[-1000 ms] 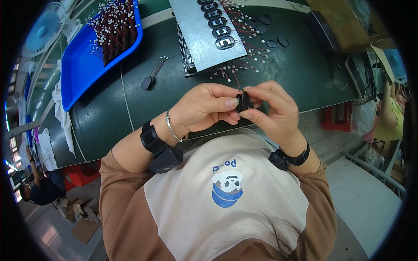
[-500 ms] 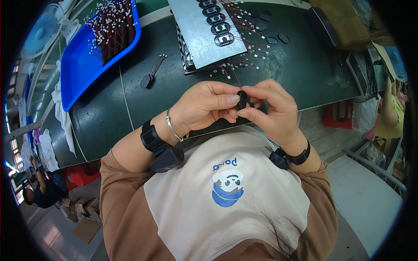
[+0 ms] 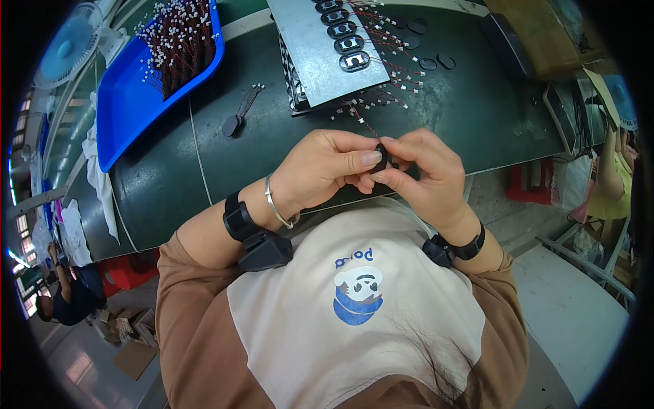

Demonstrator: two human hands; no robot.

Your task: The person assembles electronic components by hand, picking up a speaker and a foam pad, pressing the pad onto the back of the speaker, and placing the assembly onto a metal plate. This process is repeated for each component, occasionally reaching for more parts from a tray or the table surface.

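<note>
The left hand [image 3: 325, 167] and right hand [image 3: 434, 169] pinch a black part [image 3: 381, 158]; a metal plate [image 3: 312, 63] sits just beyond, a blue tray [image 3: 128, 123] off left.

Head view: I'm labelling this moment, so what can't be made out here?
Black part: mostly hidden in the head view by the left hand and right hand.
Metal plate: far end cut off by the head view's top edge.
White connectors in the blue tray: too small and crowded to count in the head view.
</note>
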